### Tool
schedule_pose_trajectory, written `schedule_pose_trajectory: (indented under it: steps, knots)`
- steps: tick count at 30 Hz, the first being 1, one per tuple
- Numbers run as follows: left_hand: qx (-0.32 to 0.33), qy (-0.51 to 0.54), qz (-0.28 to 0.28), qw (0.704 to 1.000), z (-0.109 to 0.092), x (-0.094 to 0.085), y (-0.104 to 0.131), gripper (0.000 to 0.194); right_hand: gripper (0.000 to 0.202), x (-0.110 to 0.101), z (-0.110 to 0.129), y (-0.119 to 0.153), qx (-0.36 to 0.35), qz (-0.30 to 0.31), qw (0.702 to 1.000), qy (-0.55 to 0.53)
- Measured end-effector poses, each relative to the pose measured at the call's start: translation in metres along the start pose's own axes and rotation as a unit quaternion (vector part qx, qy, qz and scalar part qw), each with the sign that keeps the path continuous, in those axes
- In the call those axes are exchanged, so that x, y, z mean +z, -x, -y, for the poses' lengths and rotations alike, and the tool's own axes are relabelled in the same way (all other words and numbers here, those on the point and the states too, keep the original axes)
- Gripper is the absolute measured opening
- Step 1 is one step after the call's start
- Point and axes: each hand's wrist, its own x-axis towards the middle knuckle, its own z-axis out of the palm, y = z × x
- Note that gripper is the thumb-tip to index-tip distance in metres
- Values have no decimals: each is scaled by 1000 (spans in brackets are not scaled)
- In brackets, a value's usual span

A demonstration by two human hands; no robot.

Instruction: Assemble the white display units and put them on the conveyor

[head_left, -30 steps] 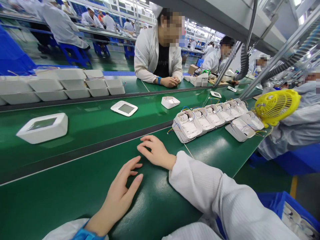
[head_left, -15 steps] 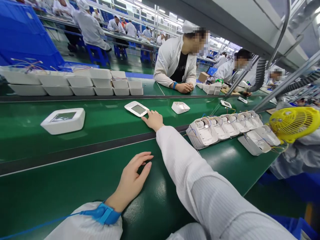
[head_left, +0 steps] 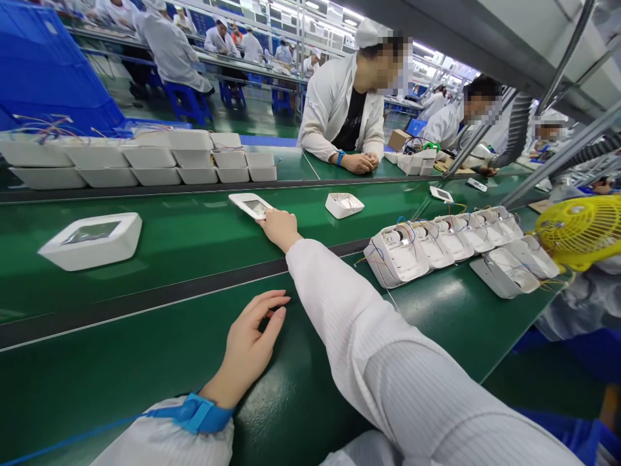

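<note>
Green belt, white panel, crowded workroom

The right hand grips the near end of a flat white panel over the green conveyor. The left hand, fingers loosely curved, is positioned at the green worktop. Wired white housings stand rightward.

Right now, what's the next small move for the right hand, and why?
Probably secure the grip of the right hand on the white screen panel: it touches the panel's near edge, while the left hand is loosely open, holding nothing, well apart from the panel.
</note>
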Motion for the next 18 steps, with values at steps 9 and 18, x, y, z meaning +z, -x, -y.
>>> schedule_pose_trajectory:
  steps: [9,18]
  knots:
    - [-150,351,-191,904,11,-11,-30,47,41,-13,14,85,-6,7,970,-242]
    - [-129,466,-273,832,11,-22,-31,43,28,-25,8,115,-23,43,949,-313]
